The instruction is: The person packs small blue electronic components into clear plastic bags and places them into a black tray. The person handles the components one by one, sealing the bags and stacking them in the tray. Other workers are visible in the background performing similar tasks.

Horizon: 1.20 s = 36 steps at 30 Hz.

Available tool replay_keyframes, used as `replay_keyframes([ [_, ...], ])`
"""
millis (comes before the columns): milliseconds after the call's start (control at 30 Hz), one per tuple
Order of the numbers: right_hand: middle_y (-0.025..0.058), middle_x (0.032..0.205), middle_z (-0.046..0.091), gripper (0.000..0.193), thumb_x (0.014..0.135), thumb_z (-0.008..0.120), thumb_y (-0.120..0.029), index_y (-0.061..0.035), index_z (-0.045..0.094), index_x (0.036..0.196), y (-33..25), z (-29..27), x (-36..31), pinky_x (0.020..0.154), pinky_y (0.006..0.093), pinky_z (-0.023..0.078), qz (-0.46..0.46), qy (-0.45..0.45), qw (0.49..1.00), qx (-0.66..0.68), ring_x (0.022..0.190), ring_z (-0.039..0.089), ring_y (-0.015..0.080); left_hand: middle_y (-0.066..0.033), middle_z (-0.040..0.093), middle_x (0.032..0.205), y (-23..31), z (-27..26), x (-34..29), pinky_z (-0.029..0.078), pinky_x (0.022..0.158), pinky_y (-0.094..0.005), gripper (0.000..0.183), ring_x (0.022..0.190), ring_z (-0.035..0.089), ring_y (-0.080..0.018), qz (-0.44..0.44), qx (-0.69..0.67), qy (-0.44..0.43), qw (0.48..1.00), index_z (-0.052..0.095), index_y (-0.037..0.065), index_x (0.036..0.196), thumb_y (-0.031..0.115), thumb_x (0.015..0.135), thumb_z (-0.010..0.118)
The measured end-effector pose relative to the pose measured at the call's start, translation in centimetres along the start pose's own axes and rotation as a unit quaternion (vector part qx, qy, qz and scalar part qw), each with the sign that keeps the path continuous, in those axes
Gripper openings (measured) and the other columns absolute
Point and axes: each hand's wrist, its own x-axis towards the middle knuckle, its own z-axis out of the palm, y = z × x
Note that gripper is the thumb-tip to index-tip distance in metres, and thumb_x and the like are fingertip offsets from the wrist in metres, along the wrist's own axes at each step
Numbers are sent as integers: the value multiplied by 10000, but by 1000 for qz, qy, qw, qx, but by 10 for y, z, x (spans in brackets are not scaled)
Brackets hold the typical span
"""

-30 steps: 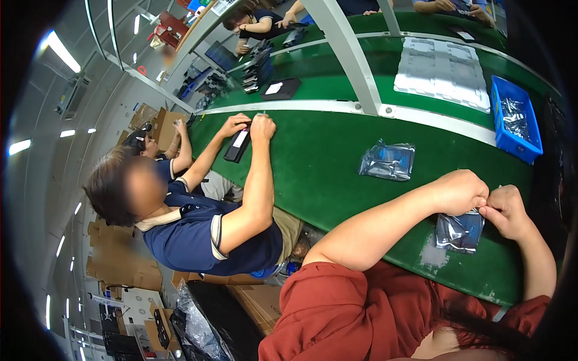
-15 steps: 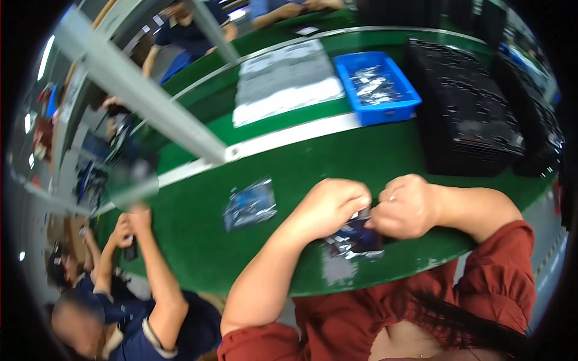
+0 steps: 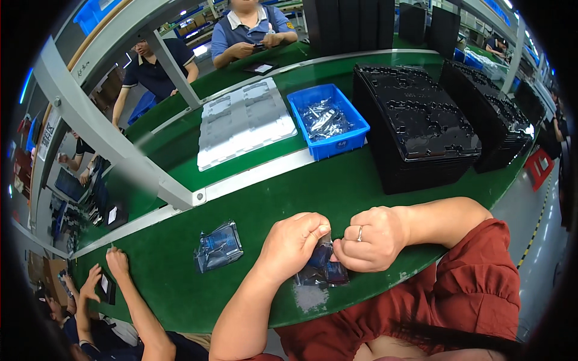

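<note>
Just inside the near edge of the green table, both hands pinch the upper end of a dark, shiny plastic bag (image 3: 323, 271). My left hand (image 3: 293, 243) is closed on its left side, thumb on top. My right hand (image 3: 374, 240), with a ring on one finger, grips the right side close by. The bag's lower part hangs in view below the fists; its top is mostly hidden by the fingers. A second shiny plastic bag (image 3: 218, 248), bluish and see-through, lies flat on the table left of my left hand.
Across the pale divider are a white moulded tray (image 3: 244, 126) and a blue bin (image 3: 337, 141) of small bagged parts. Tall stacks of black trays (image 3: 421, 132) stand at the right. A metal post (image 3: 135, 159) rises at left. A co-worker's hands (image 3: 102, 274) are near a dark flat device.
My view has tilted up and turned right. My hands stay closed on the bag. The co-worker at left has moved their hands apart; a dark flat device shows between them.
</note>
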Motion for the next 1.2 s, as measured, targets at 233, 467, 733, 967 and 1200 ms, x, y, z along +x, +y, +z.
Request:
replay_keyframes([
  [233,-2,589,436,172,697,694,-119,-2,568,676,4,-7,6,401,232,348,8,0,1000,16,491,450,98,-98,633,787,0,4,-1,501,628,-359,60,704,625,-277,56,53,56,995,602,41,846,91,879,589],
  [467,-20,587,465,169,754,712,-132,-19,591,723,-24,-44,37,403,226,340,-16,32,996,78,472,446,95,-125,626,791,-38,-27,1,505,624,-426,91,723,628,-330,11,224,218,950,604,61,863,130,895,554],
  [733,78,685,591,225,724,668,40,-13,651,943,41,-9,18,483,318,444,291,105,951,-31,557,577,228,-143,603,734,-28,-32,1,479,629,-374,156,671,606,-306,-53,75,289,953,586,22,832,133,929,531],
  [967,94,837,547,154,722,583,14,-33,616,864,104,51,-4,622,361,507,425,75,871,-234,701,604,267,-120,596,726,-24,-30,-3,470,620,-345,158,645,583,-248,-63,71,286,953,589,18,860,141,943,536],
  [1200,168,1071,578,143,764,579,3,-4,640,894,108,72,-21,817,417,509,551,-51,789,-266,967,600,328,-119,598,730,-25,-30,-1,471,628,-339,152,650,584,-249,-47,89,283,954,590,21,866,132,947,525],
])
